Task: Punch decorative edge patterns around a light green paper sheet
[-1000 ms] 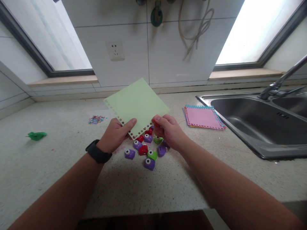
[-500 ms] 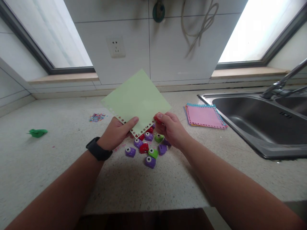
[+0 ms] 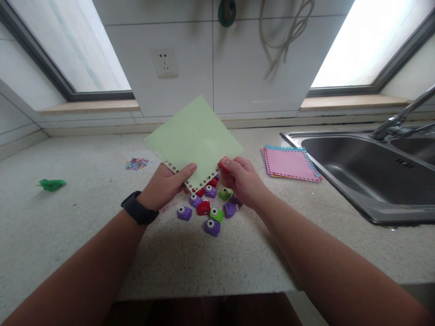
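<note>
A pale green sheet of paper [image 3: 200, 136] is held up at a slant over the counter, with small shapes punched along its two lower edges. My left hand [image 3: 167, 183] is closed on its lower left edge, thumb on top. In my right hand [image 3: 239, 177] is a red craft punch [image 3: 223, 167], gripped at the paper's lower right edge and mostly hidden by the fingers. Below the sheet lie several purple, red and green craft punches, among them a purple one [image 3: 212, 227], a green one [image 3: 216, 215] and a red one [image 3: 204, 208].
A stack of punched coloured sheets [image 3: 288, 164] lies to the right, beside the steel sink [image 3: 360, 217]. Coloured paper bits [image 3: 136, 164] are heaped at the left. Further left is a crumpled green thing [image 3: 51, 184]. A tiled wall with a socket [image 3: 165, 63] stands behind.
Both hands, the paper and the red punch keep nearly the same place. The whole view has shifted very slightly.
</note>
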A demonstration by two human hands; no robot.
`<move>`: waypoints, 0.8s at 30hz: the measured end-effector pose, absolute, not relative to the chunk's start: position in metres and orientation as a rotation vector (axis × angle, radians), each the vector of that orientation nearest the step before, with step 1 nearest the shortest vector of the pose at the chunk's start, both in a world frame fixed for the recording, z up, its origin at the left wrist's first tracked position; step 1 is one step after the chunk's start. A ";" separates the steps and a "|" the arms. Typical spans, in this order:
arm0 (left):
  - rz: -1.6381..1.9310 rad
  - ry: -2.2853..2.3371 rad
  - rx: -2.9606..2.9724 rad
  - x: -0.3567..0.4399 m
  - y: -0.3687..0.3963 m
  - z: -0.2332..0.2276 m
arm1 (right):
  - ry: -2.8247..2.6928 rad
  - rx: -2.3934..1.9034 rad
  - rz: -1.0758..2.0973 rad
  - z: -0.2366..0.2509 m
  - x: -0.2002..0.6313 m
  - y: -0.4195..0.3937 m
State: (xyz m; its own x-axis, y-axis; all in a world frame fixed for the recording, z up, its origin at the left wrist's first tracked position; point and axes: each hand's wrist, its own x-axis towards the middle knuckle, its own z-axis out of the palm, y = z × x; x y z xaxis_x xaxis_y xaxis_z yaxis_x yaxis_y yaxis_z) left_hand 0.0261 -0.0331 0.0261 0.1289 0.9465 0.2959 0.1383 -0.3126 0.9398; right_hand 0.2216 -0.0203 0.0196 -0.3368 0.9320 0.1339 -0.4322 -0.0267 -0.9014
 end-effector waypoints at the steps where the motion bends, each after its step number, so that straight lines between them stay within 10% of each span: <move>1: 1.283 1.077 1.610 0.026 -0.033 0.026 | -1.144 -0.638 1.600 0.020 0.222 -0.020; 24: 1.261 1.107 1.620 0.025 -0.032 0.025 | -1.212 -0.637 1.541 0.016 0.222 -0.019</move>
